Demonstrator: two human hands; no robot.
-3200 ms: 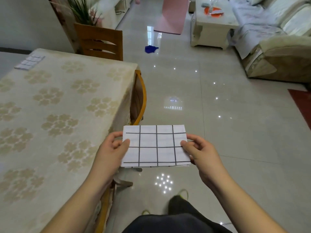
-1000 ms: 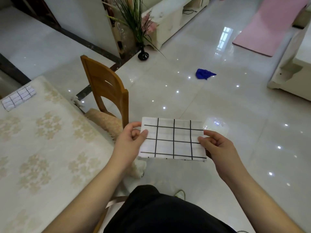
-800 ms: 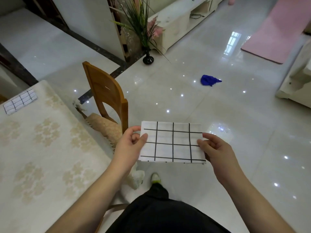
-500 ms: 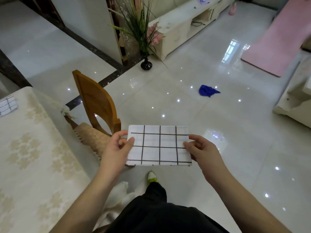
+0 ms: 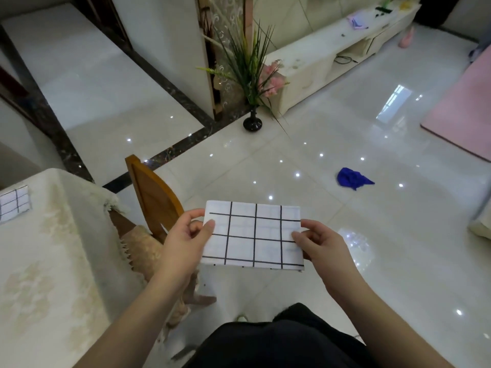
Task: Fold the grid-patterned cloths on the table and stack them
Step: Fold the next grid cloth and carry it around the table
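Observation:
A folded white cloth with a black grid (image 5: 253,235) is held flat in the air above the floor, right of the table. My left hand (image 5: 183,243) pinches its left edge, thumb on top. My right hand (image 5: 320,248) pinches its right edge the same way. A second folded grid cloth (image 5: 13,204) lies on the table (image 5: 53,261) at the far left edge of the view, partly cut off.
The table wears a cream flowered tablecloth. A wooden chair (image 5: 152,200) with a cushion stands at its corner, just left of my left hand. A blue rag (image 5: 352,178) lies on the glossy tiled floor. A black vase with a plant (image 5: 252,123) stands further back.
I have walked along the table's end while holding the folded cloth in both hands. The view has swung, so the chair and the far grid cloth now sit further left and nearer.

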